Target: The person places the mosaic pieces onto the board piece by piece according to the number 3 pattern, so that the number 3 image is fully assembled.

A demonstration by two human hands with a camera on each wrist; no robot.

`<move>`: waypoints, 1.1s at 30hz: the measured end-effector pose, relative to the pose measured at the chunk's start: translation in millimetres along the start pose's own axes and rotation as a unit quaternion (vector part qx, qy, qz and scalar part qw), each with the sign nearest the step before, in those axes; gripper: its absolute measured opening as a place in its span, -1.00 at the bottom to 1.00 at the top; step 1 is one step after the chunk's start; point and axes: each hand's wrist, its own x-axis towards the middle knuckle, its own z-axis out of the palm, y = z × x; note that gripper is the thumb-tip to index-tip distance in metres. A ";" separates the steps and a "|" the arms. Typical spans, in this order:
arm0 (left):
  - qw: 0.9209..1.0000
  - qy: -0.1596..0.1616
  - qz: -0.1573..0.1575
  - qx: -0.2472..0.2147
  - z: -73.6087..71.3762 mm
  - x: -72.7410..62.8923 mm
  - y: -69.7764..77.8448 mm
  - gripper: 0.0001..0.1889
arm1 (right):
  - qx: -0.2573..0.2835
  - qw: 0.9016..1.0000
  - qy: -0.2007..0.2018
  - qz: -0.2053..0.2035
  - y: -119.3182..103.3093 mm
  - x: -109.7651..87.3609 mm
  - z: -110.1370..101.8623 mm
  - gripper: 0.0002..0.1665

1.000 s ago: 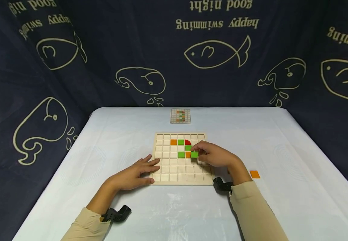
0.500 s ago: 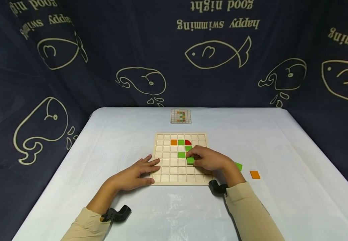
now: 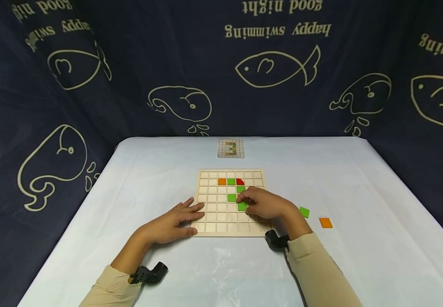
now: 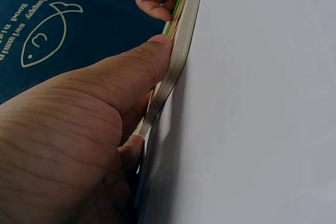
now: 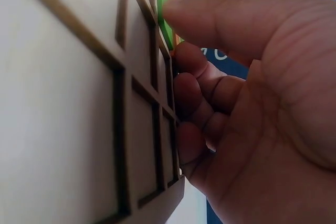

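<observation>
In the head view, a wooden grid board point(image 3: 211, 226) lies on the table. My right hand point(image 3: 265, 202) is over its right half and holds a green square tile point(image 3: 242, 207) between thumb and index finger, at a cell below the other tiles. The right wrist view shows the thumb against that green tile point(image 5: 165, 22). An orange tile beside the fingertips is mostly hidden by the hand. My left hand point(image 3: 173, 222) rests at the board's left edge with fingers spread; in the left wrist view its thumb touches the board's side point(image 4: 176, 66).
On the board lie an orange tile point(image 3: 222, 181), green tiles point(image 3: 231, 198) and a red quarter-round tile point(image 3: 240, 182). A loose green tile point(image 3: 304, 212) and an orange tile point(image 3: 326, 223) lie right of the board. Behind it is a pattern card point(image 3: 231, 149).
My right hand has moved left and toward the front with the green tile, which now lies lower and flatter in its cell. The loose green tile has come into view. The left hand stays put.
</observation>
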 end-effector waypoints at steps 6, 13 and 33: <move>1.000 0.001 0.007 0.001 0.0 1.0 0.5 -0.42 | -0.003 1.000 0.001 0.007 1.2 0.0 -0.4 -0.66; 1.000 -0.002 -0.005 -0.001 1.2 2.0 -0.6 -0.41 | 0.023 1.000 0.007 0.010 2.0 -8.1 -10.0 -0.70; 1.000 -0.001 0.000 0.004 0.5 1.3 -0.9 -0.42 | 0.024 0.995 0.073 0.063 35.8 -54.3 -56.9 -0.69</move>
